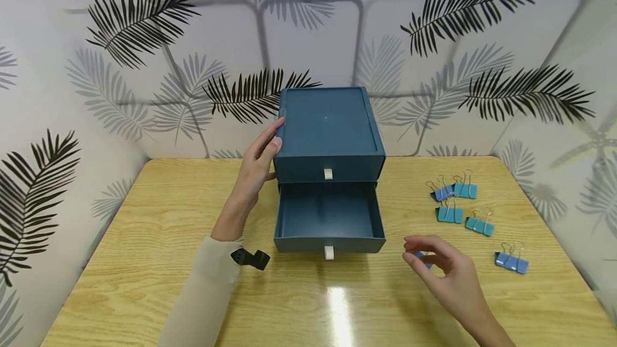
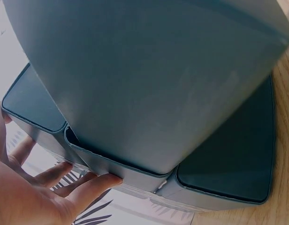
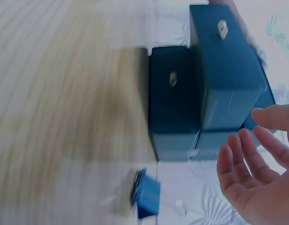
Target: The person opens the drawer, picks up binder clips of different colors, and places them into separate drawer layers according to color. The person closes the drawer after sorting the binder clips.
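A dark blue two-drawer box (image 1: 330, 122) stands at the middle back of the wooden table (image 1: 144, 261). Its lower drawer (image 1: 329, 213) is pulled out and looks empty; the upper one is closed. My left hand (image 1: 257, 162) rests with straight fingers against the box's left side, as the left wrist view shows up close (image 2: 36, 187). My right hand (image 1: 436, 261) hovers with loose fingers and nothing in it, right of the drawer front. A small blue binder clip (image 1: 423, 257) lies on the table just under its fingers, blurred in the right wrist view (image 3: 147, 194).
Several more binder clips lie on the right half of the table, teal ones (image 1: 449, 213) and blue ones (image 1: 512, 262). A leaf-patterned wall (image 1: 144, 68) closes in the table at the back and both sides. A black strap (image 1: 250, 257) sticks out from my left wrist.
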`<state>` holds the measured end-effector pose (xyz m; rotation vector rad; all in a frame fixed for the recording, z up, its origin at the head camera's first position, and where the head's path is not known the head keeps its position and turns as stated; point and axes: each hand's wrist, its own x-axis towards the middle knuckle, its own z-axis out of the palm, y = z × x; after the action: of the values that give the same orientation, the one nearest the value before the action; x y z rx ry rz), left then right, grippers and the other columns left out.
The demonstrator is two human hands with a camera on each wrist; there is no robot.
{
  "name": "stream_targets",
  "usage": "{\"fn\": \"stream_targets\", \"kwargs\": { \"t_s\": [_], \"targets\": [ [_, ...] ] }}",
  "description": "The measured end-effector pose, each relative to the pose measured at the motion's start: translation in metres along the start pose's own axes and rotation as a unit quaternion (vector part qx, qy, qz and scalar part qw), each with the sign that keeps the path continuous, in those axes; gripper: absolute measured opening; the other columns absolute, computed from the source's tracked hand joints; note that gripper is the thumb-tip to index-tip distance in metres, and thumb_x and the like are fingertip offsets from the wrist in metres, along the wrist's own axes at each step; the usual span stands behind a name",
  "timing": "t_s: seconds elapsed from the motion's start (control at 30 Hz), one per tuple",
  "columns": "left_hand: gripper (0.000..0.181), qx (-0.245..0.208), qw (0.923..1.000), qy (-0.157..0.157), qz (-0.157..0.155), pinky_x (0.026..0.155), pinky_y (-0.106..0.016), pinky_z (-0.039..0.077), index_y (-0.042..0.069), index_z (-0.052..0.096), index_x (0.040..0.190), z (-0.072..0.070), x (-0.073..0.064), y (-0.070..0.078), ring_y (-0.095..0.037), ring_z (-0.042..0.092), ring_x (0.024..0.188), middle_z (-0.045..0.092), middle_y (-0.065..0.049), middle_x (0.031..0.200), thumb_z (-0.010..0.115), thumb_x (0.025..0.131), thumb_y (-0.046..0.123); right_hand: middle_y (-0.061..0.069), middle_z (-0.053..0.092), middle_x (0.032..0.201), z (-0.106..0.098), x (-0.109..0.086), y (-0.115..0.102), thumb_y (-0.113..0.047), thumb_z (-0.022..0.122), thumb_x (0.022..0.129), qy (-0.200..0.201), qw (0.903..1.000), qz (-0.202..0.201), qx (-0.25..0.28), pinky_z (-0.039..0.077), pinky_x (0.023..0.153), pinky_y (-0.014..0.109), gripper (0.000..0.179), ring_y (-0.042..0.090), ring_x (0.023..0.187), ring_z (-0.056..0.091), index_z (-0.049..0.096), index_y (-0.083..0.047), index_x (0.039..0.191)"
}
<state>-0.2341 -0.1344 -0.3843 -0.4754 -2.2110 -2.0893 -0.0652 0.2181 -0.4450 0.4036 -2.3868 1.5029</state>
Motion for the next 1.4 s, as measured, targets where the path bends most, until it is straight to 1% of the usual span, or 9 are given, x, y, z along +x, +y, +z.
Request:
{"fn": "stream_targets", "kwargs": {
  "t_s": [0.13, 0.3, 0.47, 0.57, 0.67, 0.8, 1.07, 1.23, 1.4],
  "targets": [
    [0.05, 0.0, 1.0, 0.0, 0.0, 0.094, -0.076, 0.043, 0.037, 0.044, 0.157, 0.0, -0.001, 0.0, -0.022, 0.034, 0.149, 0.033, 0.007, 0.164, 0.048, 0.107, 0.042, -0.001, 0.069, 0.113, -0.01, -0.001, 0.013, 0.009, 0.075, 0.088, 0.021, 0.9993, -0.005, -0.032, 0.057, 0.078, 0.019, 0.035, 0.011, 0.1, 0.066, 0.071, -0.009, 0.118],
    [0.05, 0.003, 1.0, 0.0, -0.002, 0.094, -0.074, 0.044, 0.039, 0.045, 0.156, 0.0, -0.001, 0.0, -0.021, 0.035, 0.148, 0.034, 0.009, 0.163, 0.049, 0.106, 0.044, 0.002, 0.065, 0.118, -0.022, -0.001, 0.029, 0.003, 0.079, 0.087, 0.028, 0.9953, 0.014, -0.092, 0.054, 0.079, 0.016, 0.042, 0.008, 0.105, 0.059, 0.07, -0.011, 0.125],
    [0.049, 0.002, 1.0, 0.001, -0.003, 0.094, -0.074, 0.044, 0.039, 0.045, 0.155, 0.0, -0.001, 0.0, -0.021, 0.034, 0.148, 0.034, 0.009, 0.163, 0.049, 0.106, 0.044, 0.009, 0.063, 0.125, -0.033, 0.0, 0.047, -0.009, 0.083, 0.087, -0.006, 0.9886, 0.066, -0.135, 0.056, 0.077, 0.023, 0.048, 0.007, 0.106, 0.057, 0.066, -0.007, 0.132],
    [0.049, 0.002, 1.0, -0.003, -0.004, 0.094, -0.075, 0.043, 0.038, 0.045, 0.156, 0.001, 0.0, -0.002, -0.022, 0.033, 0.149, 0.034, 0.007, 0.163, 0.048, 0.107, 0.043, 0.014, 0.062, 0.125, -0.036, 0.001, 0.056, -0.012, 0.083, 0.088, -0.037, 0.9853, 0.099, -0.134, 0.058, 0.076, 0.029, 0.051, 0.016, 0.104, 0.06, 0.063, -0.004, 0.134],
    [0.05, 0.002, 1.0, -0.005, -0.004, 0.094, -0.076, 0.042, 0.038, 0.044, 0.156, 0.001, 0.0, -0.002, -0.022, 0.032, 0.149, 0.033, 0.007, 0.164, 0.048, 0.107, 0.043, 0.017, 0.063, 0.123, -0.037, 0.002, 0.061, -0.01, 0.083, 0.088, -0.065, 0.9833, 0.115, -0.125, 0.058, 0.075, 0.031, 0.051, 0.027, 0.102, 0.063, 0.062, -0.002, 0.133],
    [0.05, 0.0, 1.0, -0.004, -0.001, 0.094, -0.076, 0.042, 0.037, 0.044, 0.157, 0.001, -0.001, -0.001, -0.021, 0.031, 0.15, 0.032, 0.008, 0.164, 0.048, 0.107, 0.043, 0.015, 0.066, 0.12, -0.036, 0.004, 0.066, -0.009, 0.085, 0.085, -0.091, 0.9812, 0.113, -0.127, 0.058, 0.073, 0.031, 0.052, 0.029, 0.099, 0.065, 0.063, -0.002, 0.131],
    [0.05, -0.001, 1.0, -0.002, 0.001, 0.094, -0.075, 0.043, 0.037, 0.044, 0.156, -0.001, -0.001, 0.0, -0.022, 0.033, 0.149, 0.033, 0.008, 0.164, 0.048, 0.107, 0.043, 0.004, 0.068, 0.106, -0.031, 0.007, 0.071, -0.013, 0.089, 0.08, -0.115, 0.9754, 0.085, -0.167, 0.054, 0.07, 0.027, 0.039, 0.015, 0.089, 0.063, 0.071, -0.007, 0.115],
    [0.05, 0.002, 1.0, -0.002, -0.003, 0.094, -0.075, 0.043, 0.039, 0.044, 0.156, -0.002, -0.001, 0.0, -0.021, 0.034, 0.149, 0.034, 0.009, 0.163, 0.049, 0.107, 0.043, 0.004, 0.066, 0.106, -0.03, 0.009, 0.071, -0.011, 0.088, 0.081, -0.13, 0.971, 0.098, -0.175, 0.054, 0.07, 0.028, 0.03, 0.015, 0.087, 0.062, 0.074, -0.01, 0.107],
    [0.05, 0.003, 1.0, -0.004, -0.002, 0.094, -0.075, 0.043, 0.04, 0.045, 0.156, -0.002, -0.001, 0.0, -0.021, 0.034, 0.148, 0.034, 0.009, 0.163, 0.049, 0.107, 0.044, 0.005, 0.065, 0.104, -0.03, 0.01, 0.068, -0.006, 0.087, 0.08, -0.139, 0.967, 0.109, -0.183, 0.055, 0.069, 0.029, 0.028, 0.017, 0.085, 0.063, 0.075, -0.008, 0.105]
  ]
}}
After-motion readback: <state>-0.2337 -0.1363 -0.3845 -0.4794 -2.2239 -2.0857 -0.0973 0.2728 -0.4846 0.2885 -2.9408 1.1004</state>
